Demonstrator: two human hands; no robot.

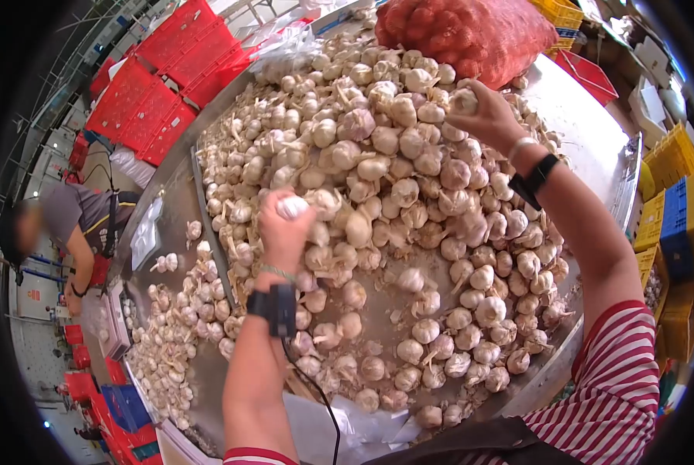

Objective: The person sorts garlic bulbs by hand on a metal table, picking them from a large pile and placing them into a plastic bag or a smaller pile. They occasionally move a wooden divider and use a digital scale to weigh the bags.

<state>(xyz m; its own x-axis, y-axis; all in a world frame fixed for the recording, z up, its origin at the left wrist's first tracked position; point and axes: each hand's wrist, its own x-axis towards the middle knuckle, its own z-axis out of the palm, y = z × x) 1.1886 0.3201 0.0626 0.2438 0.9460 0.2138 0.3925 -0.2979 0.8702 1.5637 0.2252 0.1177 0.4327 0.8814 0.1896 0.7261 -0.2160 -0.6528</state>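
Garlic bulbs (374, 167) lie heaped across the metal table in front of me. My left hand (283, 232) is closed round a white garlic bulb (292, 207) above the left part of the heap. At the heap's far right, my right hand (486, 116) grips another garlic bulb (463, 101) between thumb and fingers. Looser bulbs (448, 341) lie nearer to me among dry skins. Dark bands with small devices are strapped to both wrists, and a black cable hangs from the left one.
A red mesh sack (463, 35) full of bulbs stands at the back. Left of a metal divider (214, 225) lies a pile of smaller garlic (165, 356). Red crates (157, 85) stack at the upper left; yellow crates (672, 159) stand right. A co-worker (87, 217) is at the left.
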